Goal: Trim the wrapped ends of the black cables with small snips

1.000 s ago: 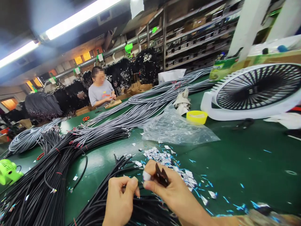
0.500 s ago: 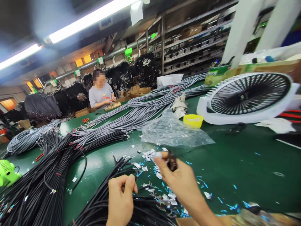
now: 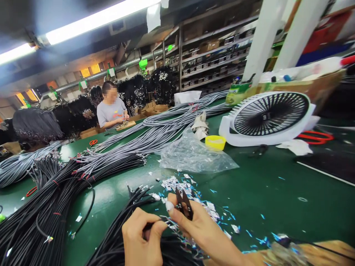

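My left hand (image 3: 142,236) is closed, thumb against fingers, on the end of a black cable (image 3: 149,225). Thin wires (image 3: 169,222) stick out beyond the thumb, toward the other hand. In my right hand (image 3: 205,231) rests a pair of dark thread snips (image 3: 185,204), blades pointing up and slightly apart. Something white covers the tip of that thumb. The right fingertips are close to the exposed wires; whether they touch is unclear. Below and behind both hands lies a bundle of black cables (image 3: 111,236), partly hidden by them.
On the green table (image 3: 277,207) lie silver and blue scraps (image 3: 173,183), a clear plastic bag (image 3: 194,155), a yellow lid-like ring (image 3: 215,142) and a white fan (image 3: 266,114). Grey cables (image 3: 166,129) stretch across it. A person (image 3: 111,109) works across the table.
My right hand has moved down and left, closer to the left hand, and the snips' blades now show sharply. The camera has swung a little to the right.
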Tool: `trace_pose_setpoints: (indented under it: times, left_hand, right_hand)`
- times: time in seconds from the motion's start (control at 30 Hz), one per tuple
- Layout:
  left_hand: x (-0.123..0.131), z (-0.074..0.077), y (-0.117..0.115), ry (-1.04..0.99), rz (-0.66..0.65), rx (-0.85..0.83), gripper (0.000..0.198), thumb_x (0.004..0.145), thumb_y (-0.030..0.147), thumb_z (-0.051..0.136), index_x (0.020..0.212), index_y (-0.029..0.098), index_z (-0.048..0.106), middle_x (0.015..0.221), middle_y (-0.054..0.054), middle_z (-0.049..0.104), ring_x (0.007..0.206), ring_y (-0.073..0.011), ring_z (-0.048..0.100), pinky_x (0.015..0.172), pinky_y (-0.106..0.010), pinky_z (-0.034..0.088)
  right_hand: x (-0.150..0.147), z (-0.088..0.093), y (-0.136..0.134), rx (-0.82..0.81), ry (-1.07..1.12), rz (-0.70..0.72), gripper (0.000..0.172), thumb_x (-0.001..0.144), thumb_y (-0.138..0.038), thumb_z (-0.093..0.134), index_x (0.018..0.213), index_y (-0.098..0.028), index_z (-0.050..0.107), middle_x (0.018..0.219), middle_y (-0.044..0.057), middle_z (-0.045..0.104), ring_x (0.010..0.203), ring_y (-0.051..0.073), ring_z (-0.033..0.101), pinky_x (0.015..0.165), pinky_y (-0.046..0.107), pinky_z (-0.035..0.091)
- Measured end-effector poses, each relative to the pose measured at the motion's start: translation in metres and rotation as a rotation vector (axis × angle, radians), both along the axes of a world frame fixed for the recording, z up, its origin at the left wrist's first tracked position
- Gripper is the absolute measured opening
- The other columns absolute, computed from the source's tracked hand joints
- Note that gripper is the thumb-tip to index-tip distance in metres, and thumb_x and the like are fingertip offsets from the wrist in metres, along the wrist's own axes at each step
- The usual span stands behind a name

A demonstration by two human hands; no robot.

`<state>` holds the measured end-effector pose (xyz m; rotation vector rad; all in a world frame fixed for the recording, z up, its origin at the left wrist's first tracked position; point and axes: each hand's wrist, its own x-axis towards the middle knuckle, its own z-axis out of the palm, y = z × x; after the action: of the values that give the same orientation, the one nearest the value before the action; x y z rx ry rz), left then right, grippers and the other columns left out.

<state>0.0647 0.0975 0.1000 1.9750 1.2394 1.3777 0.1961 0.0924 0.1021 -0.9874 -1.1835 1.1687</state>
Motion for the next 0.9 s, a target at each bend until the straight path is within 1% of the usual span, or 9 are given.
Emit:
trace_pose_setpoints:
  times: [0.1,0.17,0.23,0.3,0.33,0.43,0.57,0.77,0.9]
  left_hand:
    - [-0.002,0.001,0.001,0.040,-0.052,-0.121,0.041,0.086,0.039,0.050,0.053,0.016,0.060,0.050,-0.001,0.052,0.047,-0.0120,0.043,0.048,-0.023,0.029]
    - [-0.003,0.001,0.002,0.031,-0.096,-0.217,0.052,0.087,0.050,0.044,0.050,0.015,0.057,0.046,0.000,0.046,0.046,-0.0115,0.040,0.049,-0.024,0.028]
    - [-0.005,0.002,0.003,-0.005,-0.124,-0.320,0.060,0.084,0.061,0.041,0.048,0.015,0.054,0.044,0.002,0.040,0.045,-0.0106,0.035,0.047,-0.024,0.025]
    - [-0.007,0.004,0.005,-0.054,-0.135,-0.403,0.064,0.079,0.068,0.040,0.047,0.015,0.053,0.044,0.004,0.034,0.044,-0.0096,0.030,0.046,-0.023,0.024]
    - [-0.008,0.005,0.006,-0.078,-0.139,-0.437,0.064,0.077,0.070,0.041,0.048,0.015,0.053,0.044,0.004,0.033,0.044,-0.0092,0.028,0.046,-0.023,0.024]
    - [-0.008,0.008,0.009,-0.125,-0.162,-0.474,0.064,0.073,0.073,0.044,0.053,0.013,0.059,0.046,0.005,0.030,0.044,-0.0090,0.025,0.046,-0.022,0.024]
    - [-0.008,0.010,0.012,-0.118,-0.142,-0.386,0.063,0.074,0.071,0.046,0.060,0.012,0.067,0.050,0.003,0.037,0.048,-0.0104,0.029,0.048,-0.022,0.027]
    - [-0.011,0.018,0.014,0.060,-0.170,-0.300,0.059,0.081,0.063,0.044,0.064,0.013,0.071,0.054,-0.001,0.047,0.052,-0.0126,0.038,0.050,-0.023,0.029]
    - [-0.013,0.029,0.020,0.191,-0.210,-0.255,0.045,0.084,0.047,0.050,0.064,0.014,0.072,0.058,-0.003,0.054,0.053,-0.0129,0.043,0.051,-0.022,0.030]
  right_hand:
    - [-0.003,-0.004,0.000,0.039,-0.011,0.024,0.046,0.077,-0.067,0.050,0.070,-0.021,0.045,0.049,-0.011,0.024,0.041,0.008,0.018,0.039,0.021,0.018]
    - [0.000,-0.006,0.003,0.213,-0.148,-0.192,0.044,0.081,-0.062,0.049,0.064,-0.022,0.045,0.051,-0.007,0.034,0.044,0.011,0.030,0.042,0.023,0.026]
    - [0.007,-0.008,0.008,0.345,-0.309,-0.504,0.042,0.084,-0.058,0.047,0.062,-0.022,0.045,0.053,-0.004,0.041,0.046,0.013,0.036,0.043,0.025,0.030]
    - [0.014,-0.009,0.012,0.345,-0.375,-0.750,0.039,0.087,-0.056,0.044,0.067,-0.023,0.048,0.049,-0.004,0.041,0.040,0.013,0.036,0.040,0.025,0.032]
    - [0.016,-0.009,0.014,0.346,-0.379,-0.792,0.037,0.088,-0.054,0.043,0.069,-0.023,0.049,0.050,-0.004,0.043,0.040,0.013,0.039,0.040,0.025,0.034]
    - [0.014,-0.008,0.014,0.427,-0.410,-0.586,0.035,0.089,-0.049,0.045,0.070,-0.021,0.055,0.059,0.000,0.052,0.051,0.016,0.051,0.047,0.025,0.043]
    - [0.004,-0.006,0.010,0.475,-0.350,-0.312,0.033,0.091,-0.042,0.047,0.068,-0.021,0.057,0.062,0.000,0.052,0.053,0.015,0.050,0.048,0.024,0.042]
    - [0.002,-0.002,0.007,0.417,-0.257,-0.288,0.035,0.089,-0.041,0.048,0.063,-0.021,0.057,0.058,-0.002,0.049,0.052,0.015,0.047,0.047,0.025,0.038]
    - [0.004,-0.002,0.007,0.415,-0.287,-0.297,0.031,0.089,-0.036,0.049,0.064,-0.021,0.056,0.059,-0.002,0.049,0.052,0.015,0.047,0.048,0.025,0.039]
